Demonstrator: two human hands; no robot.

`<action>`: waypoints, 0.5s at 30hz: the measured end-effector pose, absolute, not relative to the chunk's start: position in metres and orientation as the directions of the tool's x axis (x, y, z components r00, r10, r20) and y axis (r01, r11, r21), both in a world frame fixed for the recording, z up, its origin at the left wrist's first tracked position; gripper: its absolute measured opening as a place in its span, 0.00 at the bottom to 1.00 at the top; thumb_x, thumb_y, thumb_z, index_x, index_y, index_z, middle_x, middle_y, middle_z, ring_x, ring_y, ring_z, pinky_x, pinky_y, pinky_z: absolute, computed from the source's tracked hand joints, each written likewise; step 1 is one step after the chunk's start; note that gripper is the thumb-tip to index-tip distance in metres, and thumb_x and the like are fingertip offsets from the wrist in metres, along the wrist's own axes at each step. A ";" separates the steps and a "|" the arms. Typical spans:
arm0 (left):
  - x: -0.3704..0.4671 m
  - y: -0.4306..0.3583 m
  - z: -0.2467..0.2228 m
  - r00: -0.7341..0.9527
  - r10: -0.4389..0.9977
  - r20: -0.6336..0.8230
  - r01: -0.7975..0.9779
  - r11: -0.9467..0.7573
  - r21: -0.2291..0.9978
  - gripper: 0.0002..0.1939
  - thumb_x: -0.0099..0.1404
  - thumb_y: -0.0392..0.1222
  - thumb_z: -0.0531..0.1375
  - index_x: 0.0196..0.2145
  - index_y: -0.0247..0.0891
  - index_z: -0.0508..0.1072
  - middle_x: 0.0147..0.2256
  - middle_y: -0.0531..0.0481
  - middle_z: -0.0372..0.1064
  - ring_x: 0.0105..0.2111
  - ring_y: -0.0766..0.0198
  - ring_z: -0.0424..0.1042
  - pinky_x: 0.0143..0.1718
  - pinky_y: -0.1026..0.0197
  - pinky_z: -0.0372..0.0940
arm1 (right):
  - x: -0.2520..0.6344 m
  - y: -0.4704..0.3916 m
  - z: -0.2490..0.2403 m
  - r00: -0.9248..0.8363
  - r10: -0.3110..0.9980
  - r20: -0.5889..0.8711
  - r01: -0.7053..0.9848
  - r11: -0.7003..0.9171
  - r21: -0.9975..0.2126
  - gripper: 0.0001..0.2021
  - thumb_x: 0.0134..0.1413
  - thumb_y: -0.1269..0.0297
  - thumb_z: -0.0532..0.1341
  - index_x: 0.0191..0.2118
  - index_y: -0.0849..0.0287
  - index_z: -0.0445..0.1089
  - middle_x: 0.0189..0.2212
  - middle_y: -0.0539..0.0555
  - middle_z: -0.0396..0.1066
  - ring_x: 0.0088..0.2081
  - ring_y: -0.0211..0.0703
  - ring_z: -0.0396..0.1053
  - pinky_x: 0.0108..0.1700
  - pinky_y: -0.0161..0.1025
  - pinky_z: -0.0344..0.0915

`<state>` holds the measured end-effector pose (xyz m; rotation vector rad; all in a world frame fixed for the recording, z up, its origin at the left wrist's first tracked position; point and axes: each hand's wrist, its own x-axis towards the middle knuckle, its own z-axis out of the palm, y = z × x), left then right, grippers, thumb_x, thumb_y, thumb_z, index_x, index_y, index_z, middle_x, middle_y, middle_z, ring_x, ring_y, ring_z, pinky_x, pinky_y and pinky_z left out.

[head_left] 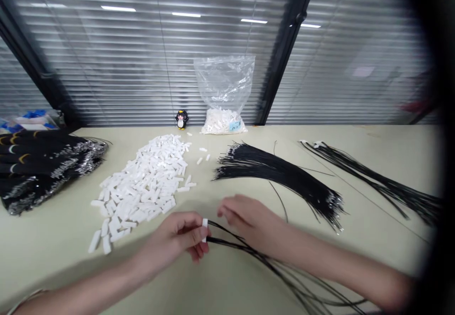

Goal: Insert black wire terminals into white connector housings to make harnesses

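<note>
My left hand [188,234] pinches a white plastic connector housing [204,230] between thumb and fingers, above the near part of the table. Several thin black wires [263,258] run out of the housing's right side, pass beneath my right forearm and trail to the lower right. Just right of the housing, over the wires, is my right hand [249,217]. Its fingers are curled in and slightly blurred; whatever lies between the fingertips, if anything, does not show.
A heap of white housings [142,182] lies left of centre. Cut black wires [280,168] are bundled beyond my right hand, and wired housings [369,177] lie farther right. Black wire bundles [42,168] fill the left. A clear bag [223,101] and a penguin figurine [181,120] stand at the back.
</note>
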<state>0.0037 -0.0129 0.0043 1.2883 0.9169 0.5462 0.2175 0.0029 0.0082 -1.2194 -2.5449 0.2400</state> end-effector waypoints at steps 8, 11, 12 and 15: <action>0.005 -0.015 0.000 0.551 0.755 -0.356 0.082 0.375 0.923 0.17 0.60 0.50 0.61 0.34 0.29 0.70 0.27 0.46 0.69 0.27 0.66 0.69 0.30 0.63 0.63 | 0.219 0.088 -0.025 -0.547 0.750 0.371 0.772 0.624 -0.125 0.11 0.59 0.67 0.52 0.40 0.59 0.71 0.39 0.56 0.67 0.46 0.40 0.57 0.50 0.40 0.53; 0.003 -0.014 -0.001 0.561 0.746 -0.360 0.053 0.401 0.914 0.16 0.60 0.49 0.61 0.35 0.29 0.70 0.27 0.46 0.69 0.28 0.66 0.69 0.31 0.63 0.63 | 0.215 0.102 -0.030 -0.575 0.723 0.382 0.746 0.656 -0.118 0.10 0.58 0.67 0.53 0.38 0.61 0.72 0.37 0.55 0.67 0.44 0.39 0.58 0.49 0.39 0.54; 0.003 -0.014 -0.002 0.564 0.743 -0.362 0.046 0.409 0.912 0.16 0.60 0.48 0.61 0.35 0.29 0.69 0.27 0.46 0.69 0.28 0.66 0.69 0.31 0.64 0.63 | 0.215 0.105 -0.031 -0.581 0.717 0.385 0.738 0.664 -0.123 0.10 0.58 0.67 0.54 0.36 0.62 0.72 0.36 0.54 0.67 0.44 0.38 0.58 0.49 0.39 0.54; 0.002 -0.013 -0.005 0.565 0.750 -0.344 0.020 0.404 0.915 0.15 0.61 0.47 0.61 0.38 0.30 0.68 0.27 0.46 0.69 0.28 0.66 0.70 0.30 0.64 0.64 | 0.214 0.111 -0.031 -0.585 0.703 0.405 0.713 0.684 -0.156 0.09 0.57 0.66 0.55 0.33 0.62 0.72 0.34 0.53 0.67 0.42 0.37 0.59 0.48 0.39 0.56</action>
